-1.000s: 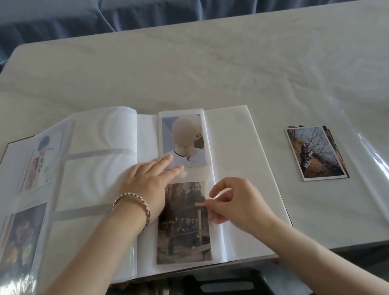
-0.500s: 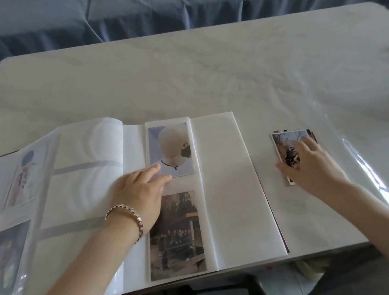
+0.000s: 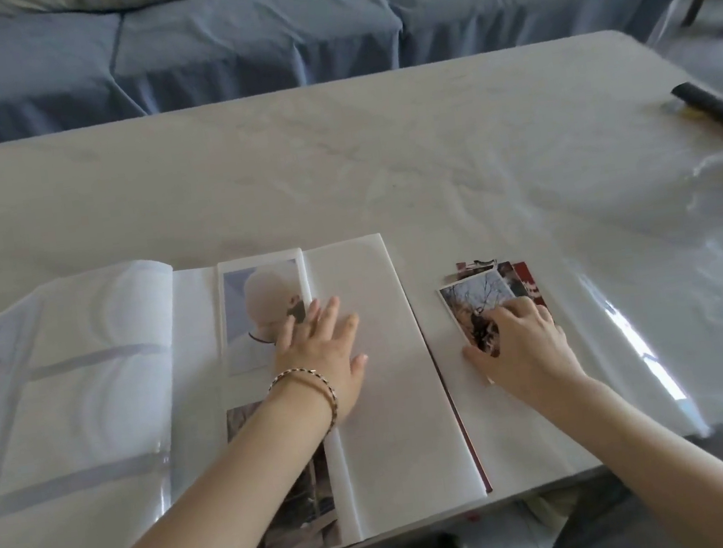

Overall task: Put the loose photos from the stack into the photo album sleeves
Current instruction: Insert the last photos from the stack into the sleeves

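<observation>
A: What is the stack (image 3: 520, 281) like?

B: Glossy rectangular prints, fanned unevenly, lying on the bench (image 3: 337, 163) just right of the album (image 3: 389, 407). The top photo (image 3: 473, 305) shows bare branches inside a white border.

A: And the hands?

B: The right hand (image 3: 521, 347) has bent fingers on that top photo and its thumb against the near edge, gripping it. The left hand (image 3: 322, 360), a beaded bracelet (image 3: 307, 383) at its wrist, lies flat and spread on the album's blank white page, fingertips reaching a sleeved portrait (image 3: 260, 313).

A: Around them?

B: A wrinkled clear plastic sheet (image 3: 620, 242) covers the pale marbled bench. A blue sofa (image 3: 229, 30) stands behind.
</observation>
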A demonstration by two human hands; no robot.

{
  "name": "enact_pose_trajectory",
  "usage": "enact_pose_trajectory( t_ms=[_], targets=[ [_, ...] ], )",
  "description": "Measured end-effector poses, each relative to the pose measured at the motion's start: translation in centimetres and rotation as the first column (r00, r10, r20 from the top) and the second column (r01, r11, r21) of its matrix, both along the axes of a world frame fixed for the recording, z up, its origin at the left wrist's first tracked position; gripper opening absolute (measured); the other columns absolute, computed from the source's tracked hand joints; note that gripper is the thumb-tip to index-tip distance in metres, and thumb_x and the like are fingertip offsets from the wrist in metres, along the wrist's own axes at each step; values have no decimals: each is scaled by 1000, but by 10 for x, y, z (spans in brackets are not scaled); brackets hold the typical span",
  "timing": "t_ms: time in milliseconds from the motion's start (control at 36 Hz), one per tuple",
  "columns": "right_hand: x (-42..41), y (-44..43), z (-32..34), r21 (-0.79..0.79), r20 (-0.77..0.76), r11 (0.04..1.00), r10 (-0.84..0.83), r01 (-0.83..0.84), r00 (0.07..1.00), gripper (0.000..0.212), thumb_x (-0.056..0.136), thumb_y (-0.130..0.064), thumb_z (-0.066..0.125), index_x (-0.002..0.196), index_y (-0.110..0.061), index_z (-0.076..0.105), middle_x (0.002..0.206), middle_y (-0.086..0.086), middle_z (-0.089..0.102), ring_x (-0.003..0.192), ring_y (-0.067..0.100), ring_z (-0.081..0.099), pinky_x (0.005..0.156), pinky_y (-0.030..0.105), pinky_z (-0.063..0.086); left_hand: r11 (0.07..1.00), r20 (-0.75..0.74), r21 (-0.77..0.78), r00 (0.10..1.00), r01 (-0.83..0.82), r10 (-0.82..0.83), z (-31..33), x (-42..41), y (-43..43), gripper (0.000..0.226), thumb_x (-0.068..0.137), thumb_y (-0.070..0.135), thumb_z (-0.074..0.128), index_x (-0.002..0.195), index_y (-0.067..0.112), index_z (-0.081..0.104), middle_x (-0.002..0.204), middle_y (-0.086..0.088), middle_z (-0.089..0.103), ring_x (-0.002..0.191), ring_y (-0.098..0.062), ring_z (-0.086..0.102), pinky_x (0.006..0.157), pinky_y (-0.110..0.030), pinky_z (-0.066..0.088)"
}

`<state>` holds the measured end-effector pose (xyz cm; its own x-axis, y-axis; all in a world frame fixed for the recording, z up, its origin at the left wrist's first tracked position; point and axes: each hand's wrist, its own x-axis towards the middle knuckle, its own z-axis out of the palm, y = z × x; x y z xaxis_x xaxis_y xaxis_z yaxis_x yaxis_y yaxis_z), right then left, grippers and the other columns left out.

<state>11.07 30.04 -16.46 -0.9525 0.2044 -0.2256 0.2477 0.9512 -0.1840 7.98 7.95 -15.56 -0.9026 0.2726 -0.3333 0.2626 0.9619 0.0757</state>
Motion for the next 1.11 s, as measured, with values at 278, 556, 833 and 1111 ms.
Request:
enact_pose_trajectory(
  t_ms=[278,556,833,1111],
  targets=[
    [-16,5,8,-55,170,967,-236,249,957,87,64,-60,75,127,-15,36,123,19,38,118,37,35,98,42,32,996,-100,12,991,-93,94,-12,8,-26,51,100,27,15,150,26,4,156,12,-12,143,-11,-15,115,-35,-3],
    [-13,8,11,-235,160,921,-279,311,947,97,60,-44,85,134,-10,32,126,16,32,116,39,41,100,48,37,998,-180,58,984,28,-17,-9,8,-32,49,98,14,27,144,32,26,157,13,-5,144,-7,-8,110,-27,-6],
    [-8,20,-2,-438,17,855,-300,277,954,86,67,-19,83,136,-15,33,124,16,42,98,29,49,78,31,41,998,-159,59,987,18,-8,-12,15,-39,53,98,9,27,145,32,21,156,17,-1,143,-4,-9,112,-24,-4],
    [-1,-10,38,-747,-268,657,-155,-103,951,42,85,-19,67,114,-42,46,86,-17,68,72,1,67,47,21,52,659,175,697,959,-282,225,10,29,-39,38,93,42,45,128,27,50,130,12,49,130,-7,41,103,-17,31]
  ],
)
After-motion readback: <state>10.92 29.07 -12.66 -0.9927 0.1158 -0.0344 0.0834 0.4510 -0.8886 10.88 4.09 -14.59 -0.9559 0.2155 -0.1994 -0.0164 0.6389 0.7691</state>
